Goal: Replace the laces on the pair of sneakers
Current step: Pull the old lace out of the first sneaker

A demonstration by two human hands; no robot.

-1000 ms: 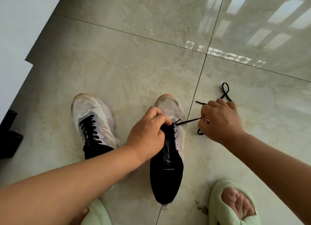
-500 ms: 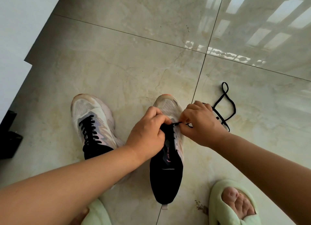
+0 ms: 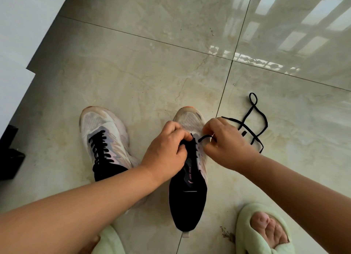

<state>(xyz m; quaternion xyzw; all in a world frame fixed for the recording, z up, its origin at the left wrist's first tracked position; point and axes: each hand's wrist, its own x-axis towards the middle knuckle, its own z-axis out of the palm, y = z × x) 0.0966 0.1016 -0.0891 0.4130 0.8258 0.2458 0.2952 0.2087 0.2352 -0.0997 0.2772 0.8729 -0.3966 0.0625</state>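
Note:
Two white-and-black sneakers stand on the tiled floor, toes pointing away from me. The left sneaker (image 3: 103, 139) is fully laced in black. On the right sneaker (image 3: 188, 193), my left hand (image 3: 165, 155) pinches the black tongue at the top of the eyelets. My right hand (image 3: 226, 145) holds the black lace (image 3: 256, 120) close to the shoe's right eyelet row, with a short loop of lace showing between my hands. The rest of the lace trails in loops on the floor to the right.
My feet in pale green slippers (image 3: 266, 233) sit at the bottom edge, one right and one partly hidden under my left arm. A dark object (image 3: 8, 153) lies at the far left next to a white wall or cabinet (image 3: 20, 35).
My right hand, which had pulled the lace taut out to the right, has come back to the shoe's eyelets. The slack lace has settled in wider loops on the floor. My left hand stays put.

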